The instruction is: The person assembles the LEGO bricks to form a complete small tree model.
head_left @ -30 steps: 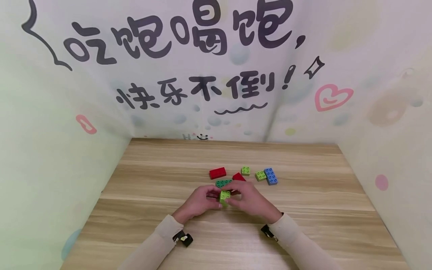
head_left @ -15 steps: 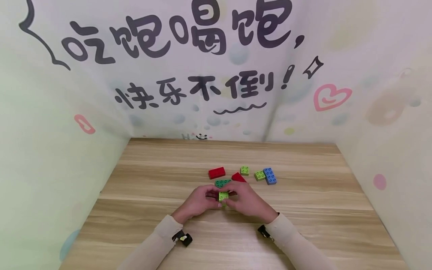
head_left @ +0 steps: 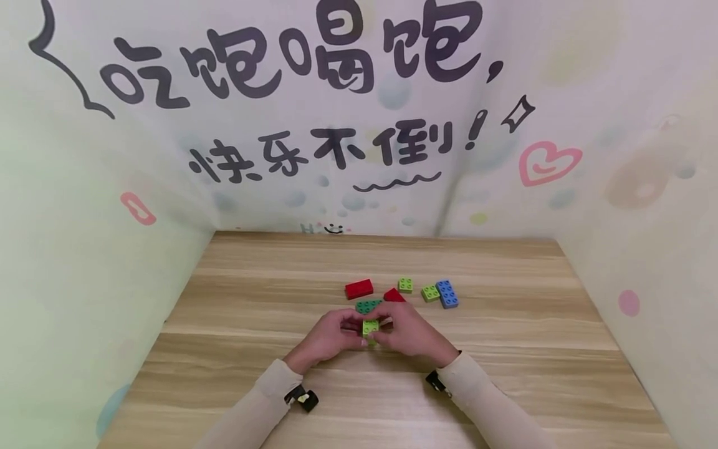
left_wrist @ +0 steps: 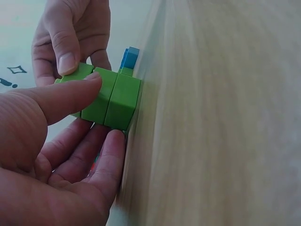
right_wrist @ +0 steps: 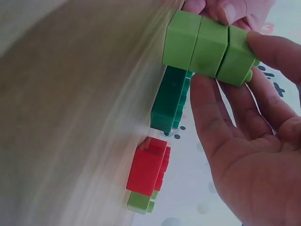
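Three lime-green building blocks (head_left: 370, 327) stand stacked at the front of the loose bricks, studs up. Both wrist views show the seams between them, and the lowest block (left_wrist: 123, 101) is right at the tabletop. My left hand (head_left: 329, 333) holds the stack from the left, thumb across the middle block and fingers round the far side. From the right, my right hand (head_left: 414, 330) pinches the top block (right_wrist: 237, 56) between thumb and fingers. A dark green brick (head_left: 368, 306) lies just behind the stack, partly covered by the right hand's fingers in the head view.
Behind the hands lie a red brick (head_left: 359, 289), a red sloped piece (head_left: 394, 295) and a small lime block (head_left: 406, 285). Another lime block (head_left: 430, 293) sits against a blue brick (head_left: 447, 294) to the right. A printed wall (head_left: 269, 206) borders the wooden table (head_left: 252, 268) at the back.
The head view shifts slightly. Both hands stay on the lime stack with almost the same hold, and the loose bricks keep their places on the table.
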Motion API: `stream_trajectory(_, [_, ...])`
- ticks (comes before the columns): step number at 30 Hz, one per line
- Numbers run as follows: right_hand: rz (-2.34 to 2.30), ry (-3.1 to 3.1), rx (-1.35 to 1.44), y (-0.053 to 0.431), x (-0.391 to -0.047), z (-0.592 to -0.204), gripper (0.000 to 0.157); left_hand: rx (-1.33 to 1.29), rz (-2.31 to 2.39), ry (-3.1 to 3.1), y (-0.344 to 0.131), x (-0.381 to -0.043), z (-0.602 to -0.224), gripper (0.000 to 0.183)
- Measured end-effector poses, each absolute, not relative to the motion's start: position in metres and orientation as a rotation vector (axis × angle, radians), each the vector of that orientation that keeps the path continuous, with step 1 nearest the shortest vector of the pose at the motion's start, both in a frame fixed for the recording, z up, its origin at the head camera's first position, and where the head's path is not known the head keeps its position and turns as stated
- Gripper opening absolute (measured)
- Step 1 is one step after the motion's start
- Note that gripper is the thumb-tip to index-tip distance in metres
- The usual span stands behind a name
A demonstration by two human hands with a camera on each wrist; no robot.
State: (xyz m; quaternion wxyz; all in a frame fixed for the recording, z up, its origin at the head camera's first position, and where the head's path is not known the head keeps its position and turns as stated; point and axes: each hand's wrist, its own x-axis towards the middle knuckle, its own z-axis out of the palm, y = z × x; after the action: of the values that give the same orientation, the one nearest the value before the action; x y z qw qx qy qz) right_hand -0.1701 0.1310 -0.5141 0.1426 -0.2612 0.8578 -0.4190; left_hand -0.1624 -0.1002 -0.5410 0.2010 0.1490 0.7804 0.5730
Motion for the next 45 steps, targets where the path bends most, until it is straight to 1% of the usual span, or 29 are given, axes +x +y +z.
stream_trajectory(10, [-1.168, 2.491, -0.728, 0.132, -0.169, -0.511, 0.034, 0.424, 1.581, 2.205, -0.099, -0.161, -0.541, 0.039])
stream_trajectory(19, [-1.21, 2.479, -0.724, 0.131, -0.168, -0.517, 0.035, 0.421, 1.618, 2.139, -0.107, -0.162, -0.537, 0.044])
stream_trajectory(25, [-1.2, 2.471, -0.717, 0.133, -0.167, -0.515, 0.032, 0.398, 1.614, 2.185, -0.111, -0.165, -0.537, 0.039])
stream_trajectory(31, [-1.179, 2.485, -0.756, 0.134, -0.167, -0.516, 0.032, 0.35, 1.583, 2.317, -0.112, -0.17, -0.533, 0.034])
stream_trajectory(39, [-1.191, 2.476, -0.743, 0.139, -0.166, -0.515, 0.035, 0.327, 1.58, 2.415, -0.106, -0.182, -0.53, 0.033])
stream_trajectory(45, [-1.209, 2.489, -0.744, 0.141, -0.164, -0.517, 0.031, 0.312, 1.569, 2.435, -0.099, -0.19, -0.533, 0.033])
